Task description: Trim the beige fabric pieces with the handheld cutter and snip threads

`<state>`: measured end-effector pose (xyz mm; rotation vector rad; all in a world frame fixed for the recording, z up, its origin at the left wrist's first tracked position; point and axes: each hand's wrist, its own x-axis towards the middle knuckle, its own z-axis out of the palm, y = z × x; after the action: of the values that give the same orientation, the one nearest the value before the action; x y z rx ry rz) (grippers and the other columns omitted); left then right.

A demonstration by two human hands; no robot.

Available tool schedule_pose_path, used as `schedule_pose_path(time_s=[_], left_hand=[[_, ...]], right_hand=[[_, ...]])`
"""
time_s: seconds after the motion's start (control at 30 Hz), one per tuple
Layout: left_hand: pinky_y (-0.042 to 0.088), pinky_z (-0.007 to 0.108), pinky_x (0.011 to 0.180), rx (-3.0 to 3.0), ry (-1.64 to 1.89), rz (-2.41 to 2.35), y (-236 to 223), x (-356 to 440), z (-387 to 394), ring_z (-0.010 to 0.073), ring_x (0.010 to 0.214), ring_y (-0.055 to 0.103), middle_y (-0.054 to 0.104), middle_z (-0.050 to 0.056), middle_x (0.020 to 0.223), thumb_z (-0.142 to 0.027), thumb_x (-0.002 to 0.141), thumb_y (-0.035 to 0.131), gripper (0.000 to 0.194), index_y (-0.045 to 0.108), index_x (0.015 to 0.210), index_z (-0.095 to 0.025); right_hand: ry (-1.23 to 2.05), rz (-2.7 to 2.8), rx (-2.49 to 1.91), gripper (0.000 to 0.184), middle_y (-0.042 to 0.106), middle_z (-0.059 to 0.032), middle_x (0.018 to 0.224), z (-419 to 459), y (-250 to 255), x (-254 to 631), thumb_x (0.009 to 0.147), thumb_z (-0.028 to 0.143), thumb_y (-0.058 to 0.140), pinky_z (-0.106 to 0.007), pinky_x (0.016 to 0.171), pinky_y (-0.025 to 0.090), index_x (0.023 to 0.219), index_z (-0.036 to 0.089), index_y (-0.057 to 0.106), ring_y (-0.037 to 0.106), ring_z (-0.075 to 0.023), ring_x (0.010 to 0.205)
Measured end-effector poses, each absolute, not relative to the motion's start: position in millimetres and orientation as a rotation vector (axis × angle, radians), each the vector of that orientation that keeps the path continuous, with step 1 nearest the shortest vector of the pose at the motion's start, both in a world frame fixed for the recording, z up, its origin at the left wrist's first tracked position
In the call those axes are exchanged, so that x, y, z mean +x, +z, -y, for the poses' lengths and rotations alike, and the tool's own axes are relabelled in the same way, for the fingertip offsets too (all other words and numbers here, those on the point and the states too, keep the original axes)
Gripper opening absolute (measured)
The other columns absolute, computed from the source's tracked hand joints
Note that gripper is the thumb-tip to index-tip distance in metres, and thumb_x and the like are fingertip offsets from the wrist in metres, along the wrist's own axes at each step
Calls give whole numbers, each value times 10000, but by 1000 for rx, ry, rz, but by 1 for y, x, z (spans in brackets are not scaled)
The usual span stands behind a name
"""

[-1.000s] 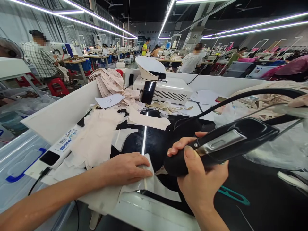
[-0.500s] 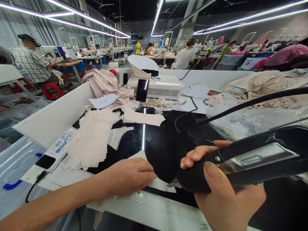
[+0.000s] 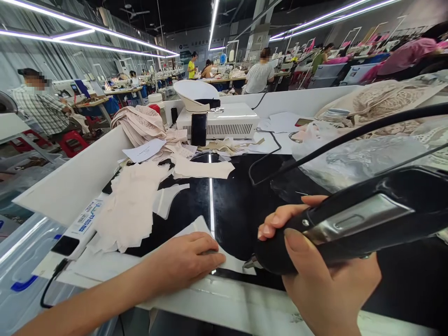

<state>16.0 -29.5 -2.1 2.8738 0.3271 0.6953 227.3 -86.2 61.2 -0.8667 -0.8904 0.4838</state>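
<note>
- Right hand (image 3: 325,266): grip wrapped round a black handheld tool (image 3: 350,228), metal tip (image 3: 250,263) at a pale fabric piece (image 3: 233,264).
- Left hand (image 3: 189,256): resting on that piece (can't tell whether its grip pinches), near the front edge of the counter (image 3: 241,210).

The tool (image 3: 360,221) looks glossy plastic with shiny metal.

Head-worn view, facing forward and down, hands (image 3: 191,259) close
</note>
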Motion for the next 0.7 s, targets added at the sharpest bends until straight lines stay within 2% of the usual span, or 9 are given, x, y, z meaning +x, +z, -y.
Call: schedule_pose_path(time_s=[0.27,0.5,0.7], left_hand=[[641,337,1024,2863,709,-346,-4,15,36,228,1104,726,732,117,1147,-117,1140,512,219,678,1281,-141],[644,328,993,2847,689,-364,0,20,44,225,1069,726,725,110,1114,-136,1148,513,217,692,1269,-149],[646,334,1015,2831,658,-382,1,23,47,222,1107,728,726,115,1134,-131,1139,531,229,697,1295,-158]], right_hand=[[502,825,-842,466,731,49,743,81,63,222,783,452,1003,-320,546,589,1096,291,697,671,-178,577],[554,857,-810,401,752,66,791,75,60,214,823,321,934,-318,581,593,1138,300,686,677,-165,599],[568,869,-822,362,749,75,783,77,59,217,849,262,894,-301,553,600,1135,301,674,678,-155,580]])
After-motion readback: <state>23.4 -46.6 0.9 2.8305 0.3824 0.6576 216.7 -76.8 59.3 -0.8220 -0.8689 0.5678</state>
